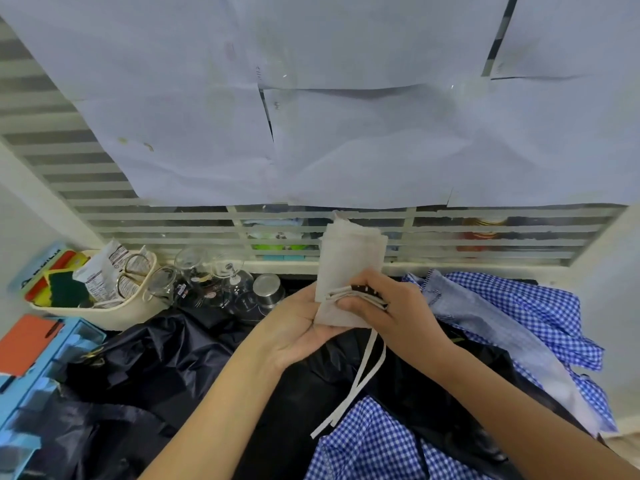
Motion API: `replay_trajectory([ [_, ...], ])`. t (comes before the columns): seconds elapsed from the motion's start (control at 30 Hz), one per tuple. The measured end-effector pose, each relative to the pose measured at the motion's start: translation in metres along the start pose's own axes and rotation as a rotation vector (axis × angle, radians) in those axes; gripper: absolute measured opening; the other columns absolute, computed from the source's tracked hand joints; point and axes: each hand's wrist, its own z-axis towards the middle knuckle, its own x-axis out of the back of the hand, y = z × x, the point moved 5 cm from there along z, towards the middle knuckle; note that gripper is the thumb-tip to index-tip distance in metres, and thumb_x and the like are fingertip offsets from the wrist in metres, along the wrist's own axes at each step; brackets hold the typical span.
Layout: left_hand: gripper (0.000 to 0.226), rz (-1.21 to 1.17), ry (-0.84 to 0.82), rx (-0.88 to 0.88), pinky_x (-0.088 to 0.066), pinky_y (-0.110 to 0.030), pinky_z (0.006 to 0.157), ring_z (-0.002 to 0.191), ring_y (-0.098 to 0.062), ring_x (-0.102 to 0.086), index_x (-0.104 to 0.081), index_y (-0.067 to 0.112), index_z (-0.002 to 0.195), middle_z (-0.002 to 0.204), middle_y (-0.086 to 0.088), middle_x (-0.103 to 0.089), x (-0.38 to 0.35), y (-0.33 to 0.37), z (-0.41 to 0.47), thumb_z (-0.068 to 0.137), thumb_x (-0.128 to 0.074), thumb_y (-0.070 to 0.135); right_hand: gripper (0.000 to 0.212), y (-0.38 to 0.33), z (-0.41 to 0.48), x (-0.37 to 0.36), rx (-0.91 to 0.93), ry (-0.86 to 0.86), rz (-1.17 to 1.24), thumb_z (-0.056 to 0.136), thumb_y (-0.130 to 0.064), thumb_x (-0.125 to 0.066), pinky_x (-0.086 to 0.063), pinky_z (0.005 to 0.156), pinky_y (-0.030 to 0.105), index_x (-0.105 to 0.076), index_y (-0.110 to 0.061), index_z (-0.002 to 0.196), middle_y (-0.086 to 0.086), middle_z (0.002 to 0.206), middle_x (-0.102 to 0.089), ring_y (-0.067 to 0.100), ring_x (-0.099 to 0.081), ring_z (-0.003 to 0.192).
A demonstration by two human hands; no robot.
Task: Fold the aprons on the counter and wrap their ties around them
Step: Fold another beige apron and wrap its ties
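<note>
Both bare arms reach in, close together, and the left hand (pixel 298 327) and right hand (pixel 391 306) grip the folded apron (pixel 349 258) — fingers curled.

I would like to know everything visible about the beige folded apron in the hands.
The beige apron looks like plain woven cloth, folded into a narrow layered rectangle. It is held nearly upright above the black cloth. The left hand holds its lower left edge; the right hand pinches the stacked folds at its lower right, where a small dark dotted piece shows. Two flat ties of the same colour hang loose from its bottom, not yet wrapped.
</note>
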Motion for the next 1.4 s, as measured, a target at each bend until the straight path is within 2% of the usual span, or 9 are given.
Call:
replay_trajectory([
  [0.1,0.043,0.054,-0.066,-0.019,-0.048,-0.048,0.098,0.112,-0.033,-0.060,-0.055,-0.001,0.127,0.121,-0.025,-0.060,0.001,0.003,-0.007,0.083,-0.054,-0.002,0.021,-0.006,0.006,-0.008,-0.071,0.008,-0.021,0.090,-0.037,-0.059,-0.041,0.062,0.015,-0.066,-0.018,0.084,-0.007,0.076,-0.064,0.006,-0.058,0.074],
  [0.37,0.040,-0.200,-0.165,-0.042,-0.049,-0.054,0.092,0.109,-0.036,-0.062,-0.066,-0.002,0.116,0.120,-0.024,-0.061,0.012,0.019,-0.016,0.082,-0.056,0.016,0.027,-0.025,0.021,-0.020,-0.186,0.118,-0.173,0.092,-0.040,-0.057,-0.039,0.062,0.015,-0.064,-0.015,0.082,-0.006,0.074,-0.061,0.006,-0.054,0.069],
  [0.5,0.037,0.097,-0.086,-0.073,-0.053,-0.044,0.087,0.109,-0.033,-0.062,-0.062,0.002,0.120,0.121,-0.024,-0.061,0.018,0.024,-0.015,0.090,-0.056,0.022,0.026,-0.023,0.026,-0.029,-0.233,0.113,-0.192,0.092,-0.035,-0.059,-0.041,0.063,0.019,-0.066,-0.014,0.080,-0.003,0.073,-0.063,0.010,-0.056,0.069],
  [0.67,0.035,0.244,0.028,-0.155,-0.057,-0.035,0.084,0.099,-0.023,-0.067,-0.060,0.009,0.114,0.105,-0.011,-0.071,0.015,0.031,-0.010,0.085,-0.052,0.027,0.011,-0.025,0.016,-0.028,-0.228,0.385,-0.120,0.086,-0.031,-0.066,-0.041,0.068,0.008,-0.060,-0.023,0.091,-0.016,0.084,-0.061,-0.004,-0.055,0.083],
  [0.77,0.032,0.222,0.001,-0.185,-0.057,-0.034,0.082,0.100,-0.022,-0.067,-0.060,0.011,0.112,0.106,-0.011,-0.071,0.011,0.031,-0.008,0.086,-0.051,0.027,0.047,-0.019,0.012,-0.018,-0.301,0.532,-0.059,0.074,-0.039,-0.078,-0.042,0.068,0.011,-0.043,-0.031,0.104,-0.018,0.098,-0.048,-0.003,-0.049,0.088],
  [0.87,0.031,0.195,-0.025,-0.170,-0.057,-0.031,0.078,0.098,-0.016,-0.068,-0.060,0.014,0.113,0.104,-0.004,-0.073,0.007,0.031,-0.006,0.086,-0.050,0.025,0.066,-0.003,0.015,-0.012,-0.541,0.364,0.265,0.061,-0.047,-0.080,-0.050,0.070,0.019,-0.049,-0.024,0.114,-0.010,0.107,-0.060,0.004,-0.060,0.089],
  [1.0,0.025,0.326,-0.008,-0.129,-0.057,-0.033,0.082,0.093,-0.014,-0.069,-0.063,0.018,0.107,0.097,0.003,-0.074,0.009,0.029,-0.004,0.085,-0.053,0.023,0.045,0.006,0.012,-0.019,-0.547,0.040,0.750,0.074,-0.018,-0.073,-0.055,0.085,0.034,-0.062,-0.014,0.118,0.006,0.112,-0.070,0.020,-0.067,0.103],
  [1.13,0.021,0.531,-0.003,-0.052,-0.058,-0.034,0.073,0.096,-0.021,-0.069,-0.064,0.017,0.110,0.105,-0.005,-0.071,0.013,0.023,-0.005,0.097,-0.048,0.022,0.045,0.008,0.006,-0.015,-0.467,0.056,0.745,0.070,-0.003,-0.071,-0.056,0.082,0.031,-0.064,-0.012,0.113,0.009,0.109,-0.071,0.023,-0.067,0.102],
  [1.4,0.030,0.580,-0.086,0.105,-0.048,-0.025,0.039,0.049,-0.025,-0.063,-0.058,0.006,0.108,0.073,-0.019,-0.067,0.012,0.010,-0.008,0.100,-0.039,0.028,0.031,0.016,-0.007,-0.020,-0.426,0.111,0.839,0.069,0.001,-0.066,-0.054,0.077,0.023,-0.079,-0.016,0.091,0.009,0.102,-0.073,0.019,-0.069,0.097],
])
